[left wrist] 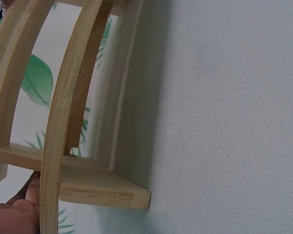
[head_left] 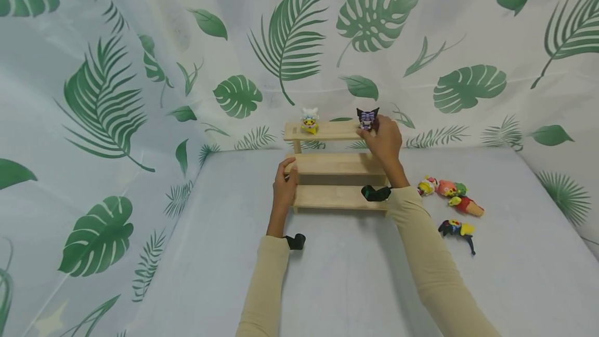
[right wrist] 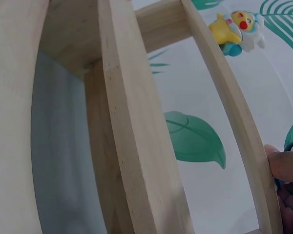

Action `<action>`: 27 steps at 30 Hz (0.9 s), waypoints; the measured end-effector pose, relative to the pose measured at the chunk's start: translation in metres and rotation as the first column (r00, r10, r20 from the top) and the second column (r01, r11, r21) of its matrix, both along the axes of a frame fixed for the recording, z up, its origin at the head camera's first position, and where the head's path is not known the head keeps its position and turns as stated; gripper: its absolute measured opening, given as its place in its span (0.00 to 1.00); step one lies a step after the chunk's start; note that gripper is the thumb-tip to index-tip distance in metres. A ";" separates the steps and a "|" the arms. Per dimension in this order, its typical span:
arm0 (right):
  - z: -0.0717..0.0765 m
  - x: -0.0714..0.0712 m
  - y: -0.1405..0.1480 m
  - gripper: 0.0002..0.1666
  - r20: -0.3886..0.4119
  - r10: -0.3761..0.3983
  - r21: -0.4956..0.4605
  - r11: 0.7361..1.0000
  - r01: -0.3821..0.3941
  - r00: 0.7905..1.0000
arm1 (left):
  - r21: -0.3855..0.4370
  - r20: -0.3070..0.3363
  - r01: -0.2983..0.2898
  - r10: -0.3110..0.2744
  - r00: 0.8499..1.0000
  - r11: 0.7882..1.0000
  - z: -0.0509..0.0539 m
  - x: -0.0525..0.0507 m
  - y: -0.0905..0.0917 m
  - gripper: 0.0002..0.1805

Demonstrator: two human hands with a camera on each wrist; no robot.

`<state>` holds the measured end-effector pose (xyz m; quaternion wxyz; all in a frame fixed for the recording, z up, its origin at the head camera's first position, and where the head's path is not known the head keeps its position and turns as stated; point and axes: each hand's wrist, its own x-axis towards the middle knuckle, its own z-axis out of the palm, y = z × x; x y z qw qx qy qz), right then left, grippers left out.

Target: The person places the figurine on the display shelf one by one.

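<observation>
A three-tier wooden display shelf [head_left: 334, 164] stands against the leaf-printed backdrop. At its left end, my left hand [head_left: 283, 187] grips the side by the middle tier; in the left wrist view the fingers [left wrist: 20, 214] are partly hidden behind the wood. My right hand [head_left: 386, 142] pinches a small black-and-purple figurine [head_left: 367, 117] with pointed ears at the right end of the top tier. The right wrist view catches only the thumb and fingers at that tier's edge. A yellow-and-white figurine [head_left: 309, 120] stands upright on the top tier's left side.
To the right of the shelf, several colourful figurines lie on the white cloth [head_left: 337, 274]: a pink-and-green one [head_left: 450, 188], a red one with a tan cone-like end [head_left: 467, 206], and a black-and-yellow one [head_left: 456, 228]. The printed backdrop [head_left: 290, 25] rises behind the shelf.
</observation>
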<state>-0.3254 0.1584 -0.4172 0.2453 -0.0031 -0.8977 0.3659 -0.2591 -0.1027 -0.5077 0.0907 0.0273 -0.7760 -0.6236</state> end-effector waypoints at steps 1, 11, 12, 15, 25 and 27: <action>0.000 0.000 0.000 0.22 -0.002 0.001 0.003 1.000 -0.001 1.000 | 0.000 -0.002 -0.001 0.001 1.000 1.000 0.000 0.000 0.000 0.18; 0.003 0.002 -0.001 0.22 0.023 -0.004 0.009 1.000 0.004 1.000 | -0.004 -0.004 -0.006 0.006 1.000 1.000 -0.001 -0.001 0.000 0.18; 0.003 0.002 -0.001 0.22 0.025 -0.004 0.010 1.000 0.004 1.000 | -0.005 -0.004 -0.007 0.007 1.000 1.000 -0.002 -0.001 0.000 0.18; 0.003 0.002 -0.001 0.22 0.029 -0.005 0.014 1.000 0.004 1.000 | -0.012 -0.002 -0.011 0.011 1.000 1.000 -0.002 -0.002 0.000 0.18; 0.003 0.001 -0.001 0.24 0.033 0.003 0.003 1.000 -0.003 0.999 | -0.006 0.006 -0.014 0.014 1.000 1.000 0.000 -0.001 0.001 0.18; 0.002 0.001 -0.001 0.24 0.032 0.002 0.003 1.000 -0.002 0.999 | -0.002 0.010 -0.012 0.012 1.000 1.000 0.000 -0.001 0.001 0.18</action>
